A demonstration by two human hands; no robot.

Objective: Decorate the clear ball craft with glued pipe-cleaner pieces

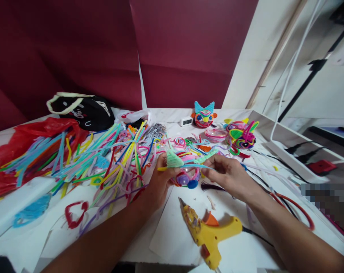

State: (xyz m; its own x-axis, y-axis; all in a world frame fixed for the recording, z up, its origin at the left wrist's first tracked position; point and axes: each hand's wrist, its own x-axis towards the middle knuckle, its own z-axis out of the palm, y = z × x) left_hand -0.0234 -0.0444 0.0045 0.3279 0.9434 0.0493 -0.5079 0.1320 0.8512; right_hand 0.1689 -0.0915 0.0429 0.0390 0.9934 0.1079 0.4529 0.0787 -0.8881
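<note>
Held up over the table in my left hand [159, 184] is a round pipe-cleaner craft [185, 179] with purple and blue button-like pieces on its front. Two pale green ear shapes stick up from its top; the left ear [174, 160] is beside my left thumb. A light blue pipe cleaner [193, 165] runs across the craft, and my right hand [227, 172] pinches its right end between thumb and fingers. Part of the craft's back is hidden. Below the hands, a yellow hot glue gun [207, 235] lies on white paper [166, 231].
Piles of coloured pipe cleaners [109, 151] and a red plastic bag [49, 129] spread over the left. Behind stand a finished-looking cat-eared craft [204, 115], a small white clock [186, 121] and another colourful craft [241, 136]. Cables and a red plug [321, 166] occupy the right.
</note>
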